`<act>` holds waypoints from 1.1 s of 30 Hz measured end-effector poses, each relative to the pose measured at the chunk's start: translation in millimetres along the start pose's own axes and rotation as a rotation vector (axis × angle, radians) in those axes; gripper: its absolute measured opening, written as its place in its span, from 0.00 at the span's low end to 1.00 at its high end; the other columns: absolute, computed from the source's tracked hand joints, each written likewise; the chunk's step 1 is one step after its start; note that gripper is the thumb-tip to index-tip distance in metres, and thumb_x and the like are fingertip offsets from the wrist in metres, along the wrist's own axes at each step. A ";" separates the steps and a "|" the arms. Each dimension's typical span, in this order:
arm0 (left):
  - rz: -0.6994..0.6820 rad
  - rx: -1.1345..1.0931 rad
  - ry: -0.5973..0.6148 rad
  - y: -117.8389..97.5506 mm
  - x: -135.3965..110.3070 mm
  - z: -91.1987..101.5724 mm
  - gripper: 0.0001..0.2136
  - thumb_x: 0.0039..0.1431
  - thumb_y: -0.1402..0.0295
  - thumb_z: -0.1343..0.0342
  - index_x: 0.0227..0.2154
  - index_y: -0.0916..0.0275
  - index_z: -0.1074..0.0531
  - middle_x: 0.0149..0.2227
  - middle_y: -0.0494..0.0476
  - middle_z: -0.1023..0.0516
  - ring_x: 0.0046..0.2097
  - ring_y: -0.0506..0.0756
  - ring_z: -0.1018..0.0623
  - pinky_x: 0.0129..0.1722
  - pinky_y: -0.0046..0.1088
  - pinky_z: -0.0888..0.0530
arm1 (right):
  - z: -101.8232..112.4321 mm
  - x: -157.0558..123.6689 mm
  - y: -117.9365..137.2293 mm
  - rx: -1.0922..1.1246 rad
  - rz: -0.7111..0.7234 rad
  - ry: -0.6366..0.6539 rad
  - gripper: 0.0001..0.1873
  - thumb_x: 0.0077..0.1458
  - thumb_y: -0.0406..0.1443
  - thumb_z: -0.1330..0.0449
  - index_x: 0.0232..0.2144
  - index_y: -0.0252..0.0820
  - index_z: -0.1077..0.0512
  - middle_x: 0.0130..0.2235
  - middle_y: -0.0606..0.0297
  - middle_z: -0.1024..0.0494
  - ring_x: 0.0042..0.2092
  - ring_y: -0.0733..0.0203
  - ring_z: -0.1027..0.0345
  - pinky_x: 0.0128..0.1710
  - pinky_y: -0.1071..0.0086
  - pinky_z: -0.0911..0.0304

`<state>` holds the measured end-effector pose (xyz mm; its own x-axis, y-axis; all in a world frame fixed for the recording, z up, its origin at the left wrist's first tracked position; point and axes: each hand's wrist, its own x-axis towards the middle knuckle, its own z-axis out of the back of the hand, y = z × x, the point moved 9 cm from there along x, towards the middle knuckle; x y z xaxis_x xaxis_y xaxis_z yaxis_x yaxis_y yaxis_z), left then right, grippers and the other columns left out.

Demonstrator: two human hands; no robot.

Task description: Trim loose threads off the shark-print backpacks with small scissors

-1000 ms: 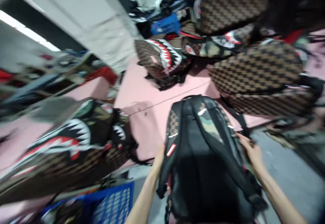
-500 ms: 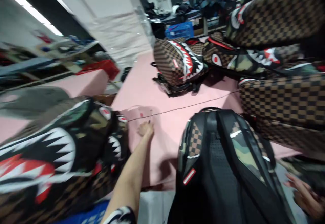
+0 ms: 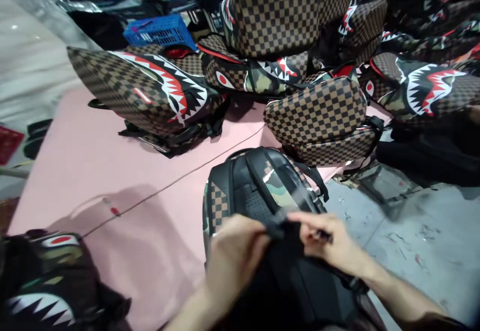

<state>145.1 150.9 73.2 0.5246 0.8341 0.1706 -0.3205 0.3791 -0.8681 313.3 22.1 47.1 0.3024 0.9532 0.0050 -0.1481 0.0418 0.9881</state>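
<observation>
A black backpack (image 3: 240, 191) with checkered and camouflage panels lies in front of me, its strap side up. My left hand (image 3: 236, 251), blurred, is closed on a dark strap (image 3: 275, 230) above the back panel. Close to the strap's other side is my right hand (image 3: 326, 241), index finger stretched towards it. Its other fingers are curled round a small dark object (image 3: 324, 236) whose kind I cannot make out.
The pink table (image 3: 150, 171) carries a small red-ended item (image 3: 112, 208) and a line running across it. A shark-mouth bag (image 3: 45, 276) stands lower left. Checkered bags (image 3: 315, 116) are piled behind, with a blue crate (image 3: 157, 31) beyond. Grey floor (image 3: 405, 236) shows at right.
My left hand has come back from the table to the backpack and gripped a strap. My right hand has moved in from the right edge. The view has swung right.
</observation>
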 end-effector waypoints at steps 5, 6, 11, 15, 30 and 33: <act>-0.620 0.353 0.250 -86.8 -50.4 -119.6 0.06 0.57 0.67 0.47 0.35 0.63 0.29 0.29 0.58 0.23 0.31 0.54 0.25 0.32 0.32 0.27 | 22.0 -33.3 -33.8 0.092 -0.057 -0.077 0.13 0.56 0.41 0.45 0.40 0.45 0.25 0.28 0.65 0.24 0.26 0.65 0.33 0.27 0.72 0.36; -0.622 0.393 0.244 -82.3 -51.5 -128.9 0.09 0.58 0.65 0.48 0.39 0.64 0.30 0.33 0.60 0.23 0.36 0.56 0.24 0.36 0.34 0.26 | 38.3 -32.1 -45.4 0.134 -0.066 -0.146 0.13 0.57 0.41 0.47 0.39 0.45 0.25 0.25 0.66 0.26 0.24 0.67 0.36 0.25 0.73 0.37; -0.557 0.643 0.205 -36.9 -64.6 -164.3 0.16 0.58 0.66 0.48 0.48 0.65 0.32 0.49 0.62 0.26 0.55 0.64 0.32 0.49 0.44 0.31 | 87.4 3.3 -96.6 0.166 -0.089 -0.355 0.16 0.54 0.46 0.44 0.38 0.42 0.26 0.27 0.66 0.28 0.22 0.68 0.43 0.21 0.73 0.45; -0.498 0.719 0.236 -15.2 -80.0 -181.3 0.18 0.59 0.67 0.49 0.52 0.62 0.33 0.54 0.59 0.30 0.59 0.63 0.36 0.54 0.44 0.37 | 81.5 14.9 -128.7 0.179 -0.184 -0.443 0.16 0.54 0.47 0.45 0.34 0.41 0.28 0.25 0.68 0.31 0.20 0.69 0.47 0.19 0.73 0.51; -0.482 0.675 0.196 -6.1 -83.4 -181.5 0.17 0.60 0.63 0.50 0.51 0.61 0.32 0.54 0.55 0.30 0.60 0.61 0.38 0.58 0.42 0.44 | 66.9 15.3 -113.9 -0.415 -0.021 -0.373 0.12 0.58 0.42 0.50 0.27 0.43 0.36 0.23 0.69 0.32 0.25 0.65 0.39 0.27 0.72 0.42; -0.481 0.669 0.201 -4.8 -84.2 -181.8 0.18 0.60 0.64 0.51 0.52 0.61 0.33 0.55 0.55 0.30 0.60 0.61 0.38 0.58 0.42 0.45 | 67.8 13.9 -111.9 -0.439 -0.011 -0.390 0.12 0.59 0.41 0.50 0.26 0.43 0.37 0.22 0.70 0.34 0.24 0.66 0.40 0.26 0.73 0.44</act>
<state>245.9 6.1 -21.7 0.8332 0.4581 0.3098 -0.3926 0.8845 -0.2521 397.9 10.4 -52.9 0.6177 0.7750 0.1338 -0.4940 0.2500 0.8327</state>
